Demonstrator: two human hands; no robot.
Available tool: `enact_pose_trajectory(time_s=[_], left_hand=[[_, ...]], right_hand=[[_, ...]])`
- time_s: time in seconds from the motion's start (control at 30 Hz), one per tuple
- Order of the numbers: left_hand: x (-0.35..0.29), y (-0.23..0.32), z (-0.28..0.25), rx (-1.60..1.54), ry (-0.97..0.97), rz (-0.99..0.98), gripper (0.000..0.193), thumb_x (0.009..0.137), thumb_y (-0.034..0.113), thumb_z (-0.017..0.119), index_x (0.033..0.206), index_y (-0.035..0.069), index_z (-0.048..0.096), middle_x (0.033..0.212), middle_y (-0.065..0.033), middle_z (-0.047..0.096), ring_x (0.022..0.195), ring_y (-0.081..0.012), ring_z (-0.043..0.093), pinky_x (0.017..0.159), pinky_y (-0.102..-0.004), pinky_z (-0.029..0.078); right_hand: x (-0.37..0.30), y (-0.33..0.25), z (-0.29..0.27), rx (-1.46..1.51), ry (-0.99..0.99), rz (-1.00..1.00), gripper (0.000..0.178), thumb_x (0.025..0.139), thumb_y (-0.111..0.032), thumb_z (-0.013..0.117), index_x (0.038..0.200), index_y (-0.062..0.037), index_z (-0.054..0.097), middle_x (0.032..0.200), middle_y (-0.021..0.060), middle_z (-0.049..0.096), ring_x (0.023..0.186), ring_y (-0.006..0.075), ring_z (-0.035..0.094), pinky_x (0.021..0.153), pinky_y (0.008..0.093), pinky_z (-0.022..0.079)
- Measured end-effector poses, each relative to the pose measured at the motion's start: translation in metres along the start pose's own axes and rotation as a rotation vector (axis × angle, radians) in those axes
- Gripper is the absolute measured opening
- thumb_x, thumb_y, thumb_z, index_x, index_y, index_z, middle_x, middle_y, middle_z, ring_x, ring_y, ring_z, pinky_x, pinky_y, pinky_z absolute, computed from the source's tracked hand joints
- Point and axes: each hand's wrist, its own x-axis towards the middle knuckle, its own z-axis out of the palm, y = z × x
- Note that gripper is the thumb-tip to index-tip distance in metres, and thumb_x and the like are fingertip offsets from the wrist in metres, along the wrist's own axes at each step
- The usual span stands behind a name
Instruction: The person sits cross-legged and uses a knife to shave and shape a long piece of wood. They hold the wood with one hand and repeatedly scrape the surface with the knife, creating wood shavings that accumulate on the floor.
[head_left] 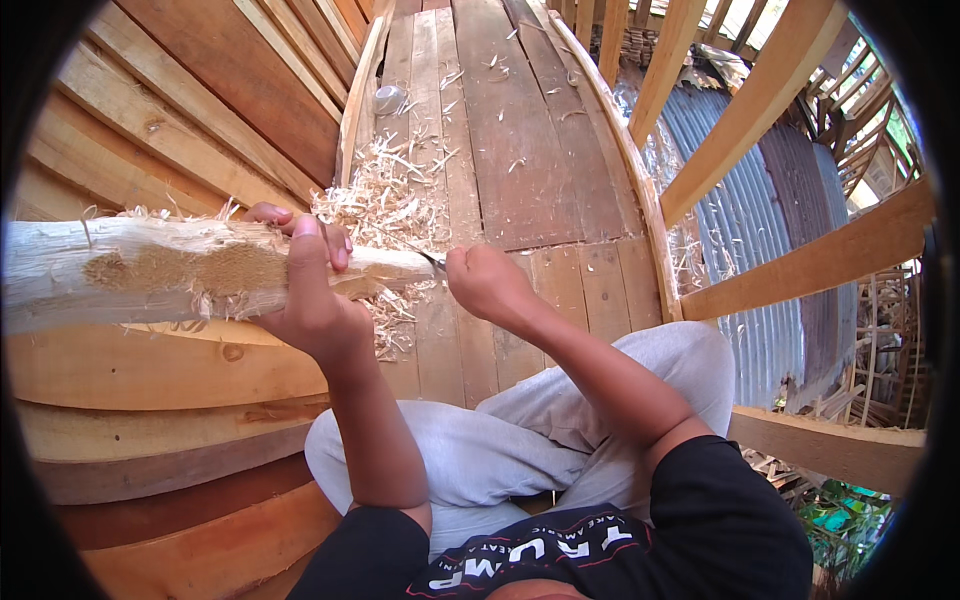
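A thick, pale piece of wood (190, 270) reaches in from the left edge, its surface rough and fibrous with brown patches. It narrows to a slimmer end in front of me. My left hand (318, 285) is wrapped around it near that narrow part, thumb on top. My right hand (487, 285) is closed in a fist just right of the tip, gripping a knife (433, 261). Its thin dark blade slants up and left from the fist across the narrow end. The handle is hidden inside my fingers.
Curled wood shavings (385, 195) pile on the plank floor (520, 150) beyond the wood. A small clear container (390, 99) stands farther off. Boards form a wall (200, 110) at left. Wooden railing bars (745, 110) run along the right, with corrugated metal sheets (740, 200) past them.
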Motion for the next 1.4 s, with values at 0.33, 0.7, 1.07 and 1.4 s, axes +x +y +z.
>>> enact_pose_trajectory(time_s=[0.33, 0.7, 1.07, 1.4], left_hand=[[0.006, 0.002, 0.001, -0.019, -0.059, -0.051, 0.023, 0.081, -0.003, 0.055, 0.102, 0.004, 0.049, 0.068, -0.0013, 0.043, 0.056, -0.01, 0.041, 0.06, -0.0275, 0.04], [0.003, -0.002, -0.002, -0.085, -0.194, -0.037, 0.027, 0.083, -0.004, 0.058, 0.107, 0.001, 0.047, 0.076, -0.0047, 0.046, 0.057, -0.0124, 0.044, 0.058, -0.0284, 0.04], [0.02, -0.005, -0.022, -0.14, -0.253, -0.075, 0.027, 0.083, -0.001, 0.055, 0.107, 0.002, 0.045, 0.067, -0.0042, 0.044, 0.055, -0.013, 0.043, 0.059, -0.0285, 0.04], [0.016, -0.009, -0.037, -0.265, -0.531, -0.042, 0.031, 0.081, -0.001, 0.054, 0.11, 0.003, 0.044, 0.067, -0.0057, 0.047, 0.057, -0.0135, 0.044, 0.06, -0.0312, 0.04]], right_hand=[[0.013, 0.011, 0.008, 0.069, 0.1, -0.053, 0.055, 0.092, -0.033, 0.033, 0.084, 0.011, 0.065, 0.086, 0.0331, 0.064, 0.085, 0.0477, 0.064, 0.084, 0.0509, 0.048], [0.031, 0.069, 0.016, -0.119, 0.06, -0.119, 0.052, 0.092, -0.031, 0.034, 0.092, 0.011, 0.064, 0.093, 0.0321, 0.065, 0.091, 0.0482, 0.063, 0.088, 0.0527, 0.046], [0.045, 0.085, 0.017, -0.256, -0.047, -0.088, 0.043, 0.092, -0.022, 0.037, 0.096, 0.011, 0.063, 0.098, 0.0326, 0.064, 0.094, 0.0464, 0.063, 0.086, 0.051, 0.048], [0.006, 0.012, 0.012, 0.098, 0.046, -0.048, 0.055, 0.093, -0.033, 0.034, 0.083, 0.0097, 0.066, 0.084, 0.0333, 0.064, 0.085, 0.0497, 0.063, 0.084, 0.0534, 0.048]])
